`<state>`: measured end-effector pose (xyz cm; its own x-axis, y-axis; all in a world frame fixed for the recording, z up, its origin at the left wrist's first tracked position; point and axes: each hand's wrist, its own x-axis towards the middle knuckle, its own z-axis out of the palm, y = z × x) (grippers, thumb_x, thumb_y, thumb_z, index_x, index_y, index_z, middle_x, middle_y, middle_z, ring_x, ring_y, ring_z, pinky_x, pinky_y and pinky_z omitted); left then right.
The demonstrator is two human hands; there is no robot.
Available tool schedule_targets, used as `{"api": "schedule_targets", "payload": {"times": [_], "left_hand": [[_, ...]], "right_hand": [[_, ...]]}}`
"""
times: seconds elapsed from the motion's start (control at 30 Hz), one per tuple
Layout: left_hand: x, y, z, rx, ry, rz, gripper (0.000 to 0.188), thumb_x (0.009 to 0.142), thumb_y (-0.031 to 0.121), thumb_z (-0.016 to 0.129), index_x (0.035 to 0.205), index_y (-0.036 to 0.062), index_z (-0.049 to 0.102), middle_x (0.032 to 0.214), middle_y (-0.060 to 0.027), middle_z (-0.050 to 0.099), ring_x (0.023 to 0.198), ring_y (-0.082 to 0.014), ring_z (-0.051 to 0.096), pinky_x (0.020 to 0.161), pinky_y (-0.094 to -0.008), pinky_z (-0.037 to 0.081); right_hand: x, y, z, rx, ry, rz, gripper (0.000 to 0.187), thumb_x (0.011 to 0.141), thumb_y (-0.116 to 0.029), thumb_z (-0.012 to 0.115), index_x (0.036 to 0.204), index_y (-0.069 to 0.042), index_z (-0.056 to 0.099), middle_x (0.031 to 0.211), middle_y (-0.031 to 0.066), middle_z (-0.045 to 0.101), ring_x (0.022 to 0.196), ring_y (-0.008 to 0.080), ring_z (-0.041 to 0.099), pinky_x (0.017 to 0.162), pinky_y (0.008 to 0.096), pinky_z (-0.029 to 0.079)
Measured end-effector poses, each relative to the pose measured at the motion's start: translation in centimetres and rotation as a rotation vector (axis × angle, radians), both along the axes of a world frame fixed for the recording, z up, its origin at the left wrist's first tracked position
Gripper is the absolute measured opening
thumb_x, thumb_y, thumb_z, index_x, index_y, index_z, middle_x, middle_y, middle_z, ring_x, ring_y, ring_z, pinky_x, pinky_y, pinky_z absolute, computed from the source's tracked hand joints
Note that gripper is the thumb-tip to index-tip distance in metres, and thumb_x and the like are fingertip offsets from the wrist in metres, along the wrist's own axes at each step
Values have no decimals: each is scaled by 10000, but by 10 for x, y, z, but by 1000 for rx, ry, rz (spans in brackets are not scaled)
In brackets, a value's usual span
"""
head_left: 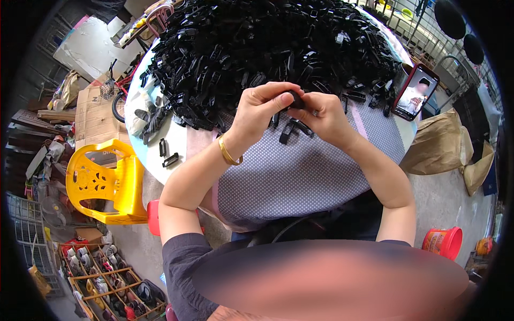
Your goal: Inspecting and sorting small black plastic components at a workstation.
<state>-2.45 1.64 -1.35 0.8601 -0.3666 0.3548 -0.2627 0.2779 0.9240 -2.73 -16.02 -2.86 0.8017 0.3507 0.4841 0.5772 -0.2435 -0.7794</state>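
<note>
Around me the room is cluttered: a yellow chair (128,184) stands to my left, a shoe rack (110,291) is behind it, and a red bucket (443,243) sits on the floor to my right. Before me the round tabletop (257,187) carries a big heap of black plastic pieces (251,37) over its far side, with a phone (416,92) at the right edge and gray gloves (152,119) at the left.

The black piece (295,100) in my hands is just on my side of the heap. My left grip (258,109) is clamped on it from the left, my right grip (327,119) pinches it from the right, so neither is nearer; both touch it. Its long axis seems to slant down toward my right, but I can't be sure.

My fingers cover most of it, so I can't tell whether it is one part or two joined. A loose clip (287,132) lies below my hands, near the right one. In the heap, dark shapes merge and single outlines are hard to pick out; a blur hides what is nearest my body.
</note>
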Motion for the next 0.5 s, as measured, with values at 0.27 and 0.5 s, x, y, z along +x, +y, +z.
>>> {"api": "schedule_targets", "payload": {"times": [0.27,0.5], "left_hand": [[-38,-25,-4,690,-640,104,267,691,95,746,941,59,660,813,-95,642,689,-203,603,625,-285,498],[-6,-11,-13,1026,-722,469,252,723,236,718,817,9,661,849,-118,574,789,-258,515,690,-348,439]], "right_hand": [[7,-21,11,-751,-35,32,354,673,-232,720,966,-53,632,864,109,641,813,275,614,708,363,494],[20,-35,17,-424,48,59,310,680,-91,618,973,-5,562,665,65,535,614,136,542,559,283,439]]}}
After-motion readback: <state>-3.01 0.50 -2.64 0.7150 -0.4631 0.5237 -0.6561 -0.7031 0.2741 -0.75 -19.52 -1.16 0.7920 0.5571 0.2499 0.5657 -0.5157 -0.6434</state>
